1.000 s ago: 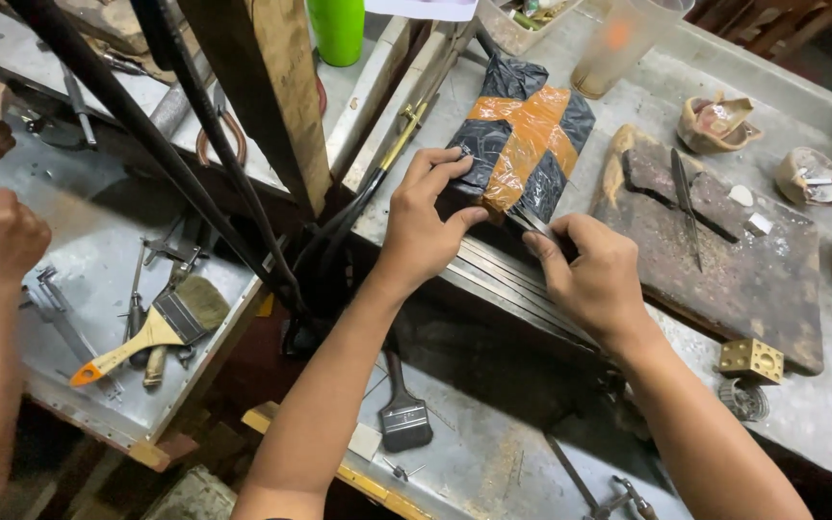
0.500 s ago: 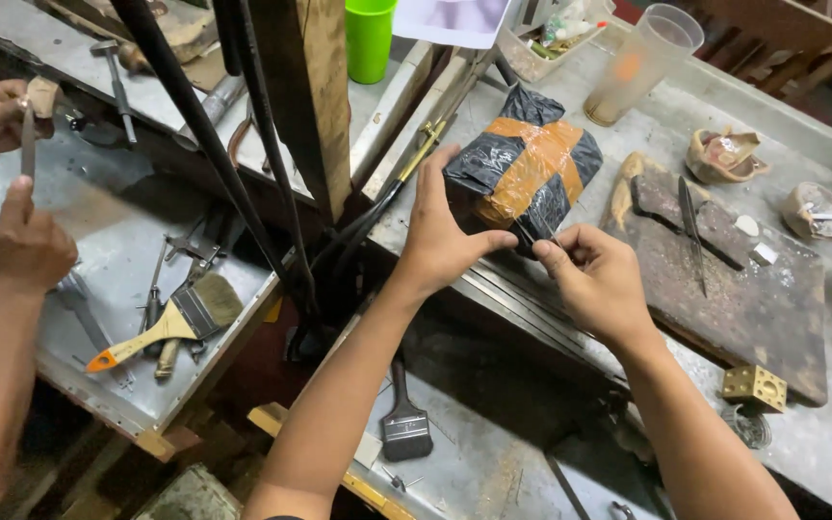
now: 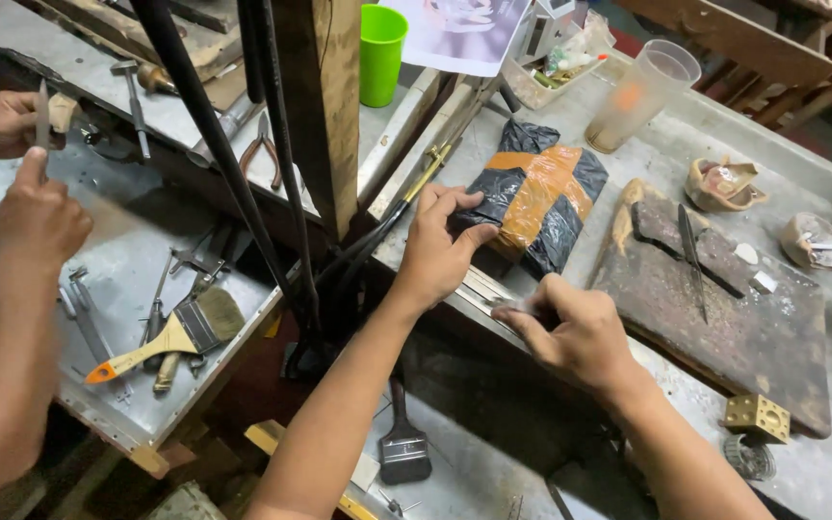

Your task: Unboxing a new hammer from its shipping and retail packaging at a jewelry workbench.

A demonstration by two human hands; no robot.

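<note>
A black plastic-wrapped package [image 3: 543, 197] bound with orange tape lies on the metal bench [image 3: 801, 472]. My left hand [image 3: 440, 246] grips its near left edge, thumb on top. My right hand [image 3: 570, 332] is off the package, down at the bench's front edge, with its fingers pinched together. Whether anything sits between those fingers I cannot make out.
A dark wooden board [image 3: 724, 318] with a thin blade lies right of the package, with a brass block [image 3: 756, 416] at its corner. A clear cup [image 3: 642, 91], a green cup [image 3: 380, 53] and a wooden post [image 3: 320, 106] stand behind. Another person's hands [image 3: 36, 217] work at the left bench among a paintbrush [image 3: 180, 332] and tools.
The package has gone from lifted and tilted to lying on the bench. My right hand has let go of its corner and drawn back toward the front edge.
</note>
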